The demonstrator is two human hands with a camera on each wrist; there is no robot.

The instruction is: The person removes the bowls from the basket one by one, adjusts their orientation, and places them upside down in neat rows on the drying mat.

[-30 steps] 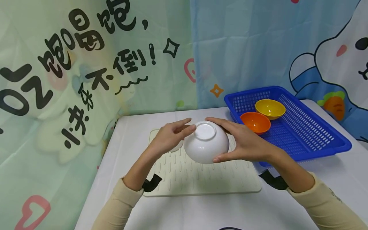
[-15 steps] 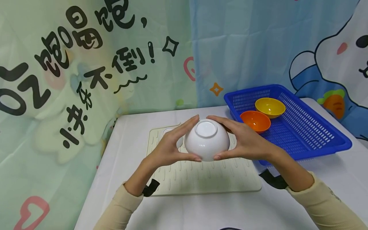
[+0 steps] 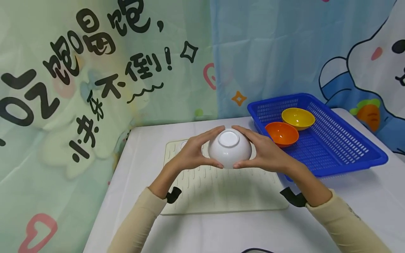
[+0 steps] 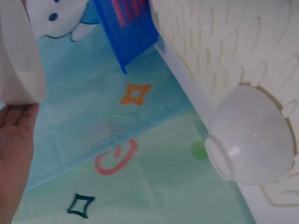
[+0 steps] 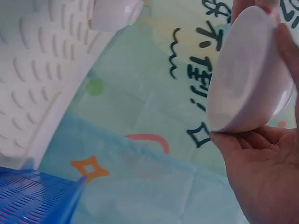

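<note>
Backdrop: green and blue cloth point(image 3: 177, 109) behind everything, dark lettering at upper left, a cartoon animal at upper right.
Worktop: white point(image 3: 215, 232), filling the lower middle; a dark cable point(image 3: 257, 250) shows at the bottom edge.
Held bowl: white point(image 3: 230, 151), in the centre of the frame, foot ring up, above the ridged cream mat point(image 3: 221, 195).
Left hand: point(image 3: 197, 151) gripping the bowl's left side, thumb low, fingers high.
Right hand: point(image 3: 265, 151) gripping the opposite side the same way.
Other white bowl: point(image 4: 254, 135) upside down on the mat, at right in the left wrist view.
Blue basket: point(image 3: 378, 160) right of centre, carrying an orange bowl point(image 3: 282, 135) beside a yellow one point(image 3: 298, 119).
</note>
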